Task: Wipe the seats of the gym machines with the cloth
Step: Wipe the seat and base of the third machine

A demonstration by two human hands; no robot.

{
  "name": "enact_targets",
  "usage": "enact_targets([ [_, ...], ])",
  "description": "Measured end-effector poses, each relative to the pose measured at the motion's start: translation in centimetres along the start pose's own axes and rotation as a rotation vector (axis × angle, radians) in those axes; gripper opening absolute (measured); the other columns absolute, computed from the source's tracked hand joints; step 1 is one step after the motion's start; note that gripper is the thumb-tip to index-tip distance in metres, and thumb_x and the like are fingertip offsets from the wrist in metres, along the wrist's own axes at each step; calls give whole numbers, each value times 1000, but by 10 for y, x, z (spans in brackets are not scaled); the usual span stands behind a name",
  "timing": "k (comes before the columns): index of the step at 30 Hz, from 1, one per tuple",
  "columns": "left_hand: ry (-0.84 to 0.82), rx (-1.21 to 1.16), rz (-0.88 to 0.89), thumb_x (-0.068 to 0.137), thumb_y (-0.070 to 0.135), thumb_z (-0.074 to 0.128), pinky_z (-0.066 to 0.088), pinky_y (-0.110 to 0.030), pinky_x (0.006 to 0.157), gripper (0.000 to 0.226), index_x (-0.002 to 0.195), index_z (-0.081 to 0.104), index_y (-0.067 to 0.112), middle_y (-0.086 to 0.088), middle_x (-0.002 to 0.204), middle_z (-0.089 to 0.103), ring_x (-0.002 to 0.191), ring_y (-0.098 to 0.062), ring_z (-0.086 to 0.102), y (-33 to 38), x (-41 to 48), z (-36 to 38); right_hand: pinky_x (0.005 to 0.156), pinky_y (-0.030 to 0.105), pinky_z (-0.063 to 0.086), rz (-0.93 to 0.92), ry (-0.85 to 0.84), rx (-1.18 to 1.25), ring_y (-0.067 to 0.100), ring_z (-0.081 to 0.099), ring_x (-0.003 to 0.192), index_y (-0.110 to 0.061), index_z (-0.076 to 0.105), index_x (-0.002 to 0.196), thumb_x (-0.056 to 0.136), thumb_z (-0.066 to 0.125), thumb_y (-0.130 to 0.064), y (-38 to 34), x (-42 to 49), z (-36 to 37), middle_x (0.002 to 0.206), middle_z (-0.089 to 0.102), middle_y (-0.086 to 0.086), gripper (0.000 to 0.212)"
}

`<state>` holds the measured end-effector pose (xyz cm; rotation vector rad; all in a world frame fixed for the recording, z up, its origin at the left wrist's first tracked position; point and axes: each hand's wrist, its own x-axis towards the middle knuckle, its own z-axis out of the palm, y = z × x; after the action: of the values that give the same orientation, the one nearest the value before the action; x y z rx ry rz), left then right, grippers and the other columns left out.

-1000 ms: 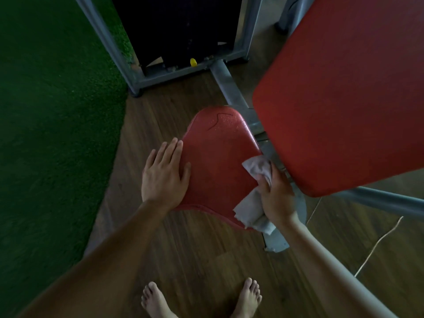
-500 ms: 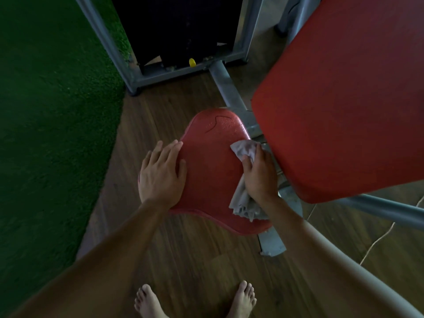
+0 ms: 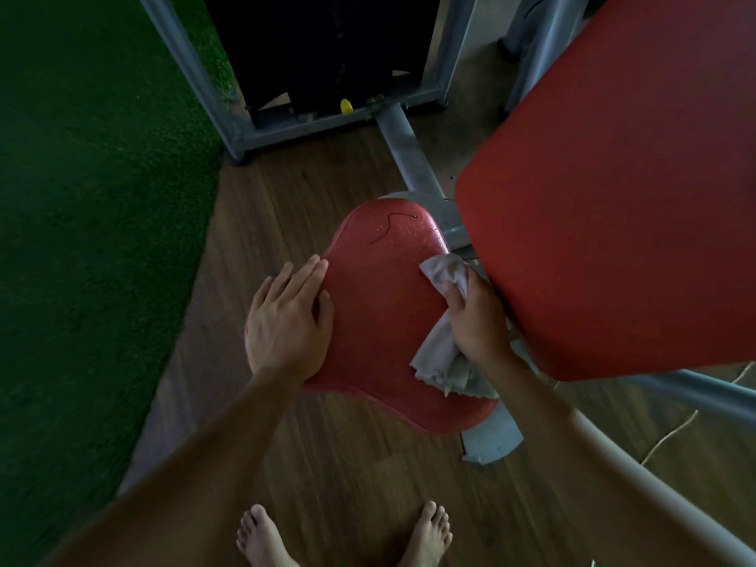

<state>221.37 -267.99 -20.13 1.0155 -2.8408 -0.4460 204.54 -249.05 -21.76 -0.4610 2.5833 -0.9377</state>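
The right hand (image 3: 476,321), grip curled round the cloth (image 3: 437,356), presses it on the seat (image 3: 380,321) at its right edge. The left hand (image 3: 286,325) lies flat, steadying. I'd sweep overlapping strokes toward the speckled far end.

I'm looking at a dim indoor spot where little light is reaching anything. Brown wood-plank floor (image 3: 347,476) is filling the middle and bottom, and green artificial turf (image 3: 94,239) is covering the left side, its edge meeting the planks. At the top a grey metal frame (image 3: 286,133) is standing on the floor and enclosing a black panel (image 3: 319,47). I'm noting a small yellow knob (image 3: 346,107) at its base.
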Motion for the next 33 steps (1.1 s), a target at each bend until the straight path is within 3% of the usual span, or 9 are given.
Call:
enact_targets([
  [7,-5,1,-12,102,37,38,29,-41,120,47,147,47,28,11,153,46,145,-19,38,-1,0,0,87,22,38,-6,-6,-26,22,61,114,-9,52,137,102,52,-30,-17,15,2,122,65,9,40],
  [11,0,-4,-13,102,36,38,30,-42,119,47,146,48,28,11,152,46,144,-19,39,0,0,0,92,17,35,-48,1,-14,19,57,122,-8,46,144,102,52,-27,-2,-14,-4,131,61,9,46],
  [20,11,-17,-22,100,38,39,31,-41,119,47,145,50,29,11,151,48,143,-18,42,0,0,-1,82,25,37,60,24,-84,24,62,111,-9,53,132,104,48,-34,-25,24,10,120,65,10,38],
  [28,-1,-26,-33,101,36,41,30,-40,119,46,145,50,29,11,151,49,142,-17,42,1,1,-3,86,23,41,9,34,-49,18,62,111,-9,51,136,103,51,-27,-2,-6,3,122,65,7,38],
  [33,-54,-21,-53,100,39,41,30,-38,118,46,145,48,32,15,152,45,140,-14,42,2,3,-6,90,26,41,25,82,-125,26,59,120,-5,45,143,104,49,-30,-13,7,13,129,62,13,47],
])
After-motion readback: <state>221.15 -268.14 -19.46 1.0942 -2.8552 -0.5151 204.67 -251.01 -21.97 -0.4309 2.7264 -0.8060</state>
